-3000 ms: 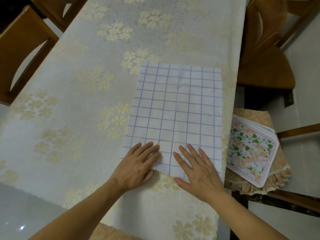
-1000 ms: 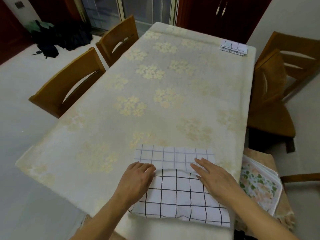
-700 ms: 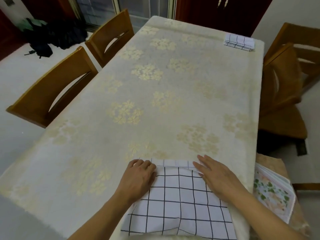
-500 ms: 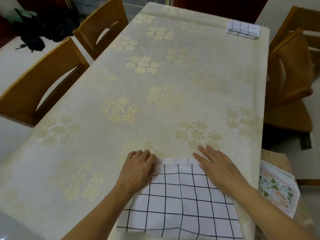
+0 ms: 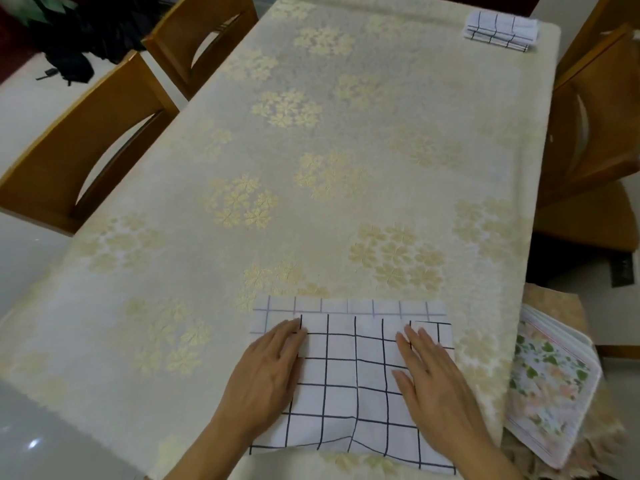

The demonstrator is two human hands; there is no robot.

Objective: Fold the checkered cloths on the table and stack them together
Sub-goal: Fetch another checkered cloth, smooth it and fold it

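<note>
A white cloth with a black check (image 5: 349, 382) lies folded over at the near edge of the table (image 5: 311, 168). A strip of its pale purple-checked side (image 5: 346, 306) shows along its far edge. My left hand (image 5: 266, 372) lies flat on the cloth's left part, fingers straight. My right hand (image 5: 433, 372) lies flat on its right part, fingers straight. At the table's far right corner sits a small stack of folded checkered cloths (image 5: 502, 29).
The table wears a cream cloth with gold flower patterns. Two wooden chairs (image 5: 79, 147) stand along the left side and one wooden chair (image 5: 595, 133) on the right. A flower-printed pile of fabric (image 5: 550, 386) rests on a seat at the near right.
The cloth's near half has been folded over onto the far half, black-checked side up. Both hands slid with the folded edge; the purple strip now shows wider than half a second ago.
</note>
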